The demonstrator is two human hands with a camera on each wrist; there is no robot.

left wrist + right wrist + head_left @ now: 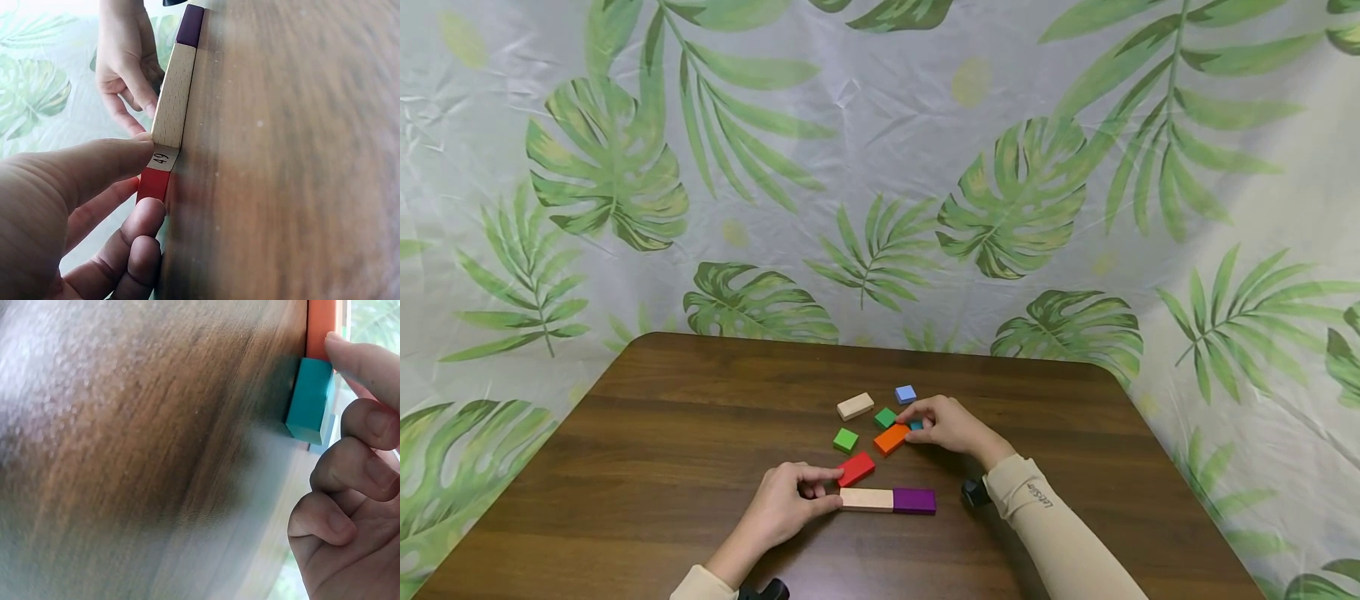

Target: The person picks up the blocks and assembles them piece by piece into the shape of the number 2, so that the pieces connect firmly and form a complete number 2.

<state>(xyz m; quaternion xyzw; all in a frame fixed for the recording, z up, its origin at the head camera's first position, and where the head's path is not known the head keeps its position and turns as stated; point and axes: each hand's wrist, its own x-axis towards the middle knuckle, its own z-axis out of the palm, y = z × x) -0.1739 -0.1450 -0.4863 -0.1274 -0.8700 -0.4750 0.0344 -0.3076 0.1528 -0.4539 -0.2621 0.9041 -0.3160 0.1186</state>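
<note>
A light wooden block [867, 500] and a purple block [914, 501] lie end to end in a straight row. My left hand [788, 504] is at the row's left end, its thumb tip touching the wooden block. The index fingertip of that hand touches the left end of a red block [856, 469], which lies slantwise just behind the row. My right hand [951, 429] pinches an orange block [891, 439] between thumb and index finger, its other fingers curled. Beside the orange block is a teal block [310, 394], partly hidden by the right hand in the head view.
Farther back on the brown table [700, 417] lie a second wooden block [855, 406] and a small blue block [906, 394]. A dark green block [885, 417] sits just behind the orange one, and a bright green block [846, 440] lies left of it. A leaf-patterned cloth [880, 167] hangs behind the table.
</note>
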